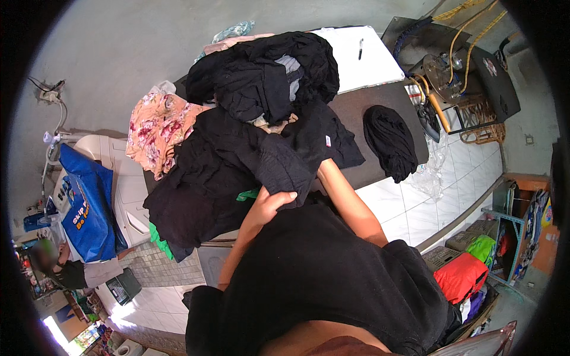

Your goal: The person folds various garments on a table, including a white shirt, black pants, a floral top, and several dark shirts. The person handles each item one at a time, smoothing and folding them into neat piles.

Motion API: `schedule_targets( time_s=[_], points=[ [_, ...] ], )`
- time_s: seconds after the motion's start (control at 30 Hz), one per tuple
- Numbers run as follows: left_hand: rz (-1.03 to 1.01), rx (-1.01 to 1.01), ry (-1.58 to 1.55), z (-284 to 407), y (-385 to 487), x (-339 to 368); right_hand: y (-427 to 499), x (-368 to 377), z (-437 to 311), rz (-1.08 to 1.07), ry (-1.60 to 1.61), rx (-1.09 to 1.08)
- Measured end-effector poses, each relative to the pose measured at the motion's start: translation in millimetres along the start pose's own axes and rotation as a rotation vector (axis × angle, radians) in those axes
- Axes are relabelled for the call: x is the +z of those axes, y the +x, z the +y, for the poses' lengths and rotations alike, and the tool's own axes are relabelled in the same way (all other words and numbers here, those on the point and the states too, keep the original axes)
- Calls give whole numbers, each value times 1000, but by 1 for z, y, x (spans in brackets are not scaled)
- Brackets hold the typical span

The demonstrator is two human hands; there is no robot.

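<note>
A black garment (285, 164) stretches between my hands, close to my body. My left hand (270, 205) pinches a fold of it, thumb on top. My right forearm (349, 200) runs into the black cloth, which hides the hand and its fingers. A small white label (328, 141) shows on the fabric beside that wrist. More dark clothing (200, 196) is heaped to the left, with a bit of green cloth (247, 195) under it. Farther back lies a large pile of black clothes (262, 71). A bunched black cloth (389, 142) rests on the table's right end.
The dark table (356, 104) carries a white board or paper (369, 58) with a pen (360, 49). Floral fabric (160, 129) lies at the left. An iron (427, 122) is past the right edge. A blue bag (89, 204) tops a washing machine (129, 191). A person (67, 267) is far left.
</note>
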State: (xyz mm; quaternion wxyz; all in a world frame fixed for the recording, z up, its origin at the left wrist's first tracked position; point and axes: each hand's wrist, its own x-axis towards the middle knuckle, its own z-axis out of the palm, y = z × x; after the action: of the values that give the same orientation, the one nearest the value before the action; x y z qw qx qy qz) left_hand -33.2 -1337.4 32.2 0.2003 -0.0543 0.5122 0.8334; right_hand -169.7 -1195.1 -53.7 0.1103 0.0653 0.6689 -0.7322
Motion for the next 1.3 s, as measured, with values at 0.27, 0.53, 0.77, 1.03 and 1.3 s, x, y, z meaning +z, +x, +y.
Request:
schedule_targets(
  time_s=[0.27, 0.53, 0.77, 1.03, 1.3],
  points=[
    [259, 235, -489, -2, 9, -15, -29, 15, 15, -138, -435, -71],
    [97, 242, -936, 0, 2, -92, -112, -37, -74, -1234, -510, -329],
    [-252, 554, -961, 30, -23, -112, -48, -67, -35, 22, -879, -105],
    [-104, 899, -503, 101, -74, -161, -15, -103, -97, 475, -572, -799],
    [-28, 757, -621, 39, -97, -184, -32, -133, -62, 670, -867, -600]
  ],
)
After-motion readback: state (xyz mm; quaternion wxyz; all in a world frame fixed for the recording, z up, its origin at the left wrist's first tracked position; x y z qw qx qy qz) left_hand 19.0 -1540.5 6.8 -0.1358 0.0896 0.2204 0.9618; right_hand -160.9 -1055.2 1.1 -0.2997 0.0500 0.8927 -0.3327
